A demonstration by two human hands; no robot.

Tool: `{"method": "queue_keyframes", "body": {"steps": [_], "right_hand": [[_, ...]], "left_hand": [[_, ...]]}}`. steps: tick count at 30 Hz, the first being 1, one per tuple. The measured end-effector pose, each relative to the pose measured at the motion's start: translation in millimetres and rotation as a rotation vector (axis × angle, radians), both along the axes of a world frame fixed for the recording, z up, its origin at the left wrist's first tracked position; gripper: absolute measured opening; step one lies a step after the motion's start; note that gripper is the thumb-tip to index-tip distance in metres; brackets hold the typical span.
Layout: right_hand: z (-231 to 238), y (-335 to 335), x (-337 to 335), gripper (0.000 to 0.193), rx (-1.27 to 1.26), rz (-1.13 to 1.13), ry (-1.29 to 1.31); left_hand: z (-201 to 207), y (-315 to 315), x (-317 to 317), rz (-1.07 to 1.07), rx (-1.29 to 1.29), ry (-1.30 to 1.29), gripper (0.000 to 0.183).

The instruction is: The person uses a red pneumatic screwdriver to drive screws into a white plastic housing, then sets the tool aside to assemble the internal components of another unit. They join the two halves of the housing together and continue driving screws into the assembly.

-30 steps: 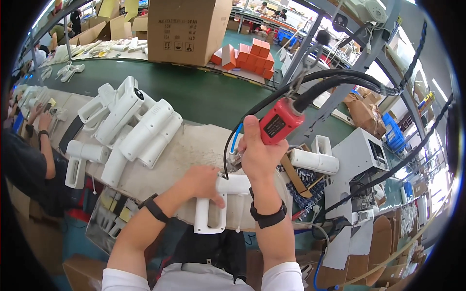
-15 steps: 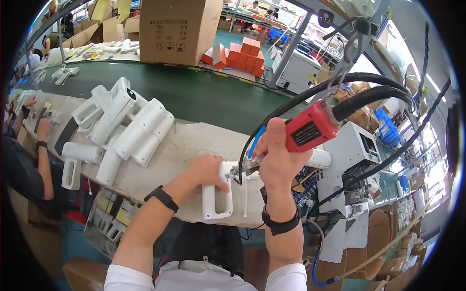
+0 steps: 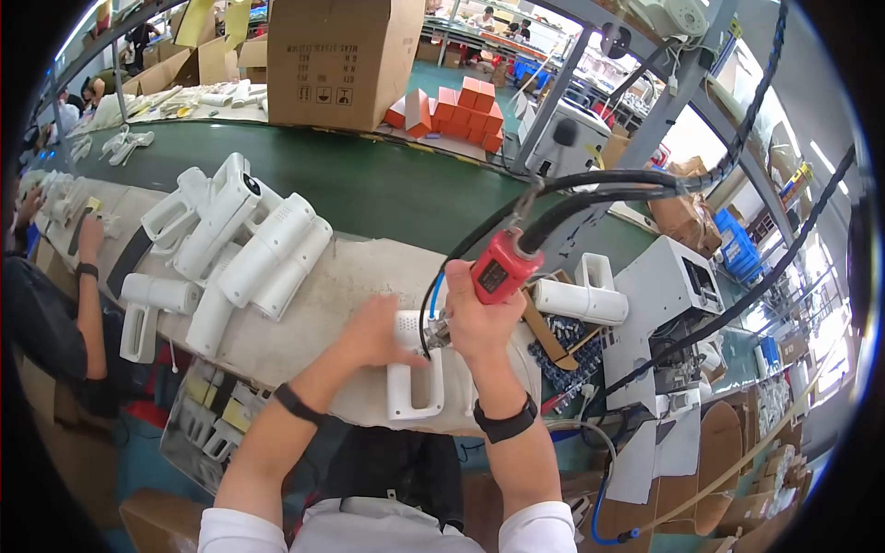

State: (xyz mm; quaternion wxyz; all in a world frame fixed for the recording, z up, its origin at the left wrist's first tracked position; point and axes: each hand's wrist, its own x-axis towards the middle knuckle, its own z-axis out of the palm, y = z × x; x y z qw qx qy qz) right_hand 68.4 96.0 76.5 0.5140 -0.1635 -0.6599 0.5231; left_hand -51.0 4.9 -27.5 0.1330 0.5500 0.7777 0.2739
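Observation:
On the bench edge in front of me lies a white device housing (image 3: 399,392) with a loop handle. My right hand (image 3: 481,323) is wrapped round a red power screwdriver (image 3: 505,267), whose metal tip (image 3: 437,334) meets the upper part of the housing. I cannot make out a screw there. Just left of the housing is my left hand (image 3: 371,334), slightly smeared, its thumb and fingers apart; the thumb lies over the top of the handle. Black cables and a blue hose run from the screwdriver.
Several finished-looking white devices (image 3: 263,244) are piled at the left. Another white device (image 3: 581,300) lies at the right by a grey-white machine (image 3: 668,286). A green conveyor belt (image 3: 369,170) passes behind, with a big carton (image 3: 336,64) beyond. A co-worker's arm (image 3: 89,295) is at far left.
The screwdriver and my right hand have moved left and down, the tool now standing nearer the housing. My left hand has loosened and shifted slightly left. The hanging cables have swung.

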Motion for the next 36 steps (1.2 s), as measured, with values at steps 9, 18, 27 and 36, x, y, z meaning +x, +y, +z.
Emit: {"method": "queue_keyframes", "body": {"steps": [9, 18, 27, 36], "right_hand": [[65, -21, -27, 0.023, 0.01, 0.066, 0.203], [37, -12, -65, 0.028, -0.077, 0.075, 0.125], [4, -11, -76, 0.026, -0.046, 0.083, 0.024], [56, -29, -29, 0.021, 0.048, 0.098, 0.188]], "left_hand": [[-18, -28, 3, 0.127, 0.065, -0.564, 0.084], [-25, -26, 2, 0.144, 0.176, -0.526, 0.06], [-18, -25, 9, 0.187, 0.045, -0.545, 0.063], [-43, -25, 11, 0.196, 0.06, -0.387, 0.11]]}}
